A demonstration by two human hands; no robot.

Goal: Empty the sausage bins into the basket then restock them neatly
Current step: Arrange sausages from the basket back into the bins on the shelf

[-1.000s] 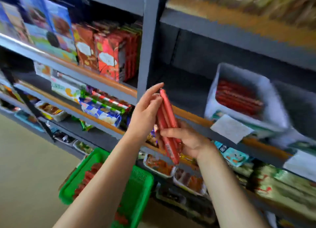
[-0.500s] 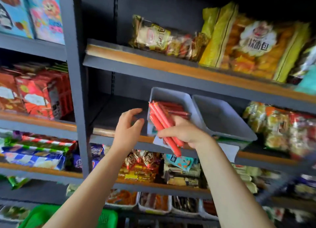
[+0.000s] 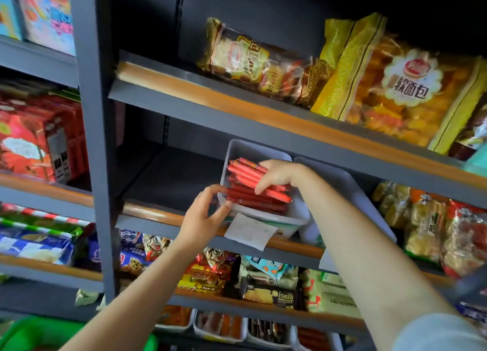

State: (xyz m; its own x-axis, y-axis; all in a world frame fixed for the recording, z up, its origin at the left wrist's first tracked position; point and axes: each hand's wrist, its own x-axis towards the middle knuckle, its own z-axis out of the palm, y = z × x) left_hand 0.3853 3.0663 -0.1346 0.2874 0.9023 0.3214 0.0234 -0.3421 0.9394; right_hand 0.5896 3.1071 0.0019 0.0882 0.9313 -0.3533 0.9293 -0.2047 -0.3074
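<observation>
The landmark was the pale grey rectangular plastic bin (image 3: 266,220) on the middle shelf, a white paper label (image 3: 250,231) hanging from its front edge. Inside it lay a layer of red, tube-shaped wrapped sausages (image 3: 253,199), their long axes running left to right across the bin and tilting slightly down toward its right wall.

The right hand (image 3: 276,175) was over the bin, fingers curled round a bundle of sausages (image 3: 246,171) of the same red kind, clamped on it from above. That bundle sat directly on top of the layer already in the bin, roughly parallel with it, its free ends pointing to the bin's left wall.

The left hand (image 3: 204,216) was at the bin's front left corner, fingers loosely bent and slightly apart, their tips at or just touching the rim; whether they actually gripped it could not be told. It held no sausage.

A second, empty grey bin (image 3: 350,187) stood just right of the first, largely hidden behind the right forearm. The green plastic basket (image 3: 31,333) was well below the bin, at the lower left.

The step appeared to be restocking. The right hand, already on the bundle, was the nearer one to lay it flat; the release would likely need the bundle aligned with the row beneath, and the left hand seemed placed to steady the bin.
</observation>
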